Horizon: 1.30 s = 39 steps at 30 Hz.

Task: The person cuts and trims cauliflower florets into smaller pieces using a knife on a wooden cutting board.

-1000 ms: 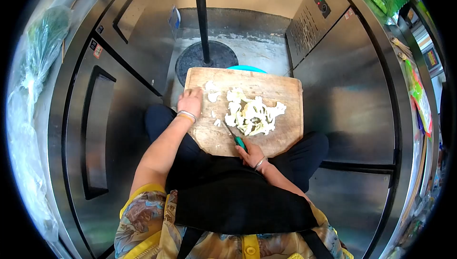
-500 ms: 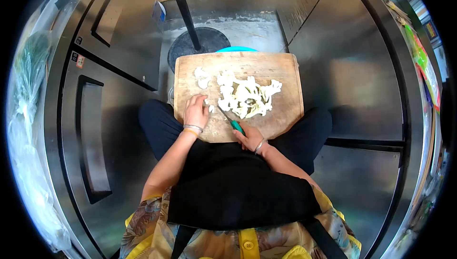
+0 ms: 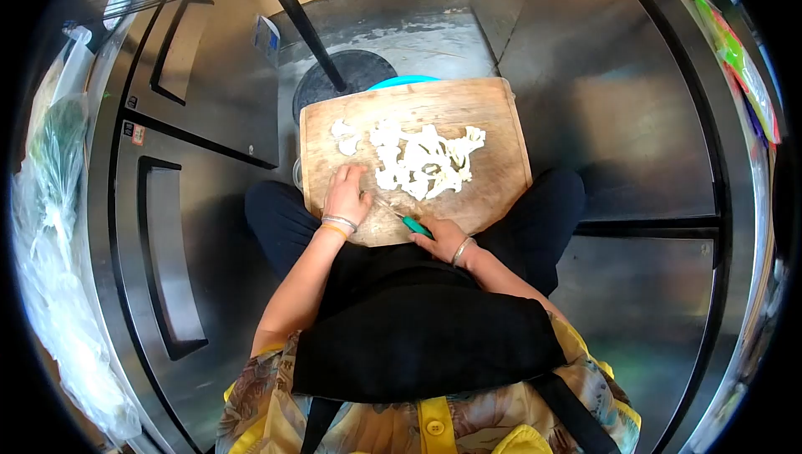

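White cauliflower pieces point(image 3: 428, 162) lie in a loose heap on the wooden cutting board point(image 3: 493, 195). A smaller cauliflower group point(image 3: 345, 136) sits apart at the board's upper left. My right hand point(image 3: 444, 240) is closed round the green handle of a small knife point(image 3: 415, 225) at the near edge. Its thin blade points up and left, close to my left thumb. My left hand point(image 3: 346, 195) rests on the left part of the board, with fingers stretched forward and the thumb apart from them. Anything under the left fingers is hidden.
The board lies across my legs point(image 3: 280, 216). Stainless-steel cabinets point(image 3: 626, 120) rise on both sides. Beyond the board stand a black pole on a round base point(image 3: 368, 70) and a blue rim point(image 3: 405, 81). Plastic bags point(image 3: 63, 237) hang at the far left.
The view has shifted slightly. Small white pieces beside my left fingers no longer show there. The knife blade has come lower and nearer to my left thumb.
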Available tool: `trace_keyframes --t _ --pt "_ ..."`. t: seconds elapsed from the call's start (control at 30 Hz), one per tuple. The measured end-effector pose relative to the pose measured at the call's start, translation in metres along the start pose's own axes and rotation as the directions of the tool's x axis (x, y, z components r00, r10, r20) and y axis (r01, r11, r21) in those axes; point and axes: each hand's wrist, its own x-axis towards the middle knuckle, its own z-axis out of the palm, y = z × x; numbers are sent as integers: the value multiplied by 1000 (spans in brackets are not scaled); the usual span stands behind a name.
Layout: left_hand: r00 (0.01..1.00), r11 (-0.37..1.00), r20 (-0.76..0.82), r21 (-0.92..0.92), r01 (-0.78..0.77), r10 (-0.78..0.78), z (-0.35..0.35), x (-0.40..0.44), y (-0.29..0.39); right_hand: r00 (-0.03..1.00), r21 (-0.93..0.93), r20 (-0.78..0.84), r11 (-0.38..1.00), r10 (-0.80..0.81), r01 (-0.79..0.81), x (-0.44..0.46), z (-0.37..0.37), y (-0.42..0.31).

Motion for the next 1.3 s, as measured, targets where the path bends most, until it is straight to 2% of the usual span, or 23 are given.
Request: trace_keyframes --t 0.03,0.07,0.13,0.17,0.23,0.33,0.37,0.4,0.5,0.57,0.63,0.67,0.7,0.77,0.87,0.9,1.0,1.07,1.1,1.17,1.2,1.23,1.3 --pt "994 998 -110 -52 -29 23 0 5 4 1000 2 -5 1000 3 -3 -2 -3 -2" --pt "994 998 -110 -53 -29 23 7 7 2 1000 43 9 999 12 -12 -5 -7 -4" --pt "989 948 -17 -288 134 -145 24 13 -3 999 74 25 997 22 -24 -11 -14 -9" --pt "989 947 -20 -294 132 -145 29 16 -4 999 92 -12 995 50 -49 -14 -17 -12" --pt "967 902 112 -347 256 -231 37 21 -4 996 104 -49 992 79 -74 -16 -19 -12" --pt "966 882 122 -392 260 -230 47 22 -11 992 157 -60 982 115 -104 -19 -14 -8" --pt "961 862 159 -428 272 -225 49 22 -18 993 161 -60 983 101 -90 -19 -13 -7" --pt "936 793 182 -497 352 -301 51 19 -26 995 161 -58 984 85 -75 -18 -13 -6" --pt "928 683 106 -648 338 -358 47 13 -42 992 261 -4 957 129 -124 -15 -14 -8" --pt "932 658 103 -682 320 -347 33 9 -33 988 305 11 940 155 -151 -15 -15 -11" --pt "859 379 214 -829 412 -465 8 2 -22 983 342 36 922 178 -180 -13 -13 -12" --pt "817 219 324 -856 467 -476 -2 -1 -18 987 351 5 924 161 -152 -12 -11 -11" --pt "813 210 322 -860 465 -485 -9 -6 -16 989 353 -21 927 144 -127 -11 -9 -11" --pt "816 75 383 -887 456 -433 -17 -9 -12 989 345 -37 931 142 -121 -11 -7 -11" --pt "823 67 299 -925 375 -483 -9 -7 -37 988 318 -52 940 148 -124 -8 -3 -8" --pt "743 125 227 -914 385 -629 -12 7 -50 986 296 -50 946 156 -134 -6 -3 -6" --pt "718 113 187 -931 348 -670 -3 31 -78 979 255 -53 951 195 -175 -3 -4 -8" --pt "677 250 141 -859 446 -722 -4 49 -84 976 240 -44 951 213 -197 -3 -2 -8" --pt "681 249 139 -864 439 -719 -3 54 -84 972 226 -35 949 234 -220 -2 -2 -8" --pt "788 419 186 -763 492 -587 -5 65 -75 973 197 -44 957 228 -215 0 -4 -8" --pt "828 444 215 -760 475 -517 -3 71 -76 978 192 -63 964 198 -183 0 -3 -6" --pt "828 441 226 -759 480 -513 -1 75 -76 982 187 -79 970 172 -155 -1 -2 -6" --pt "823 508 115 -736 446 -556 4 77 -77 983 183 -63 970 175 -161 0 -2 -2"
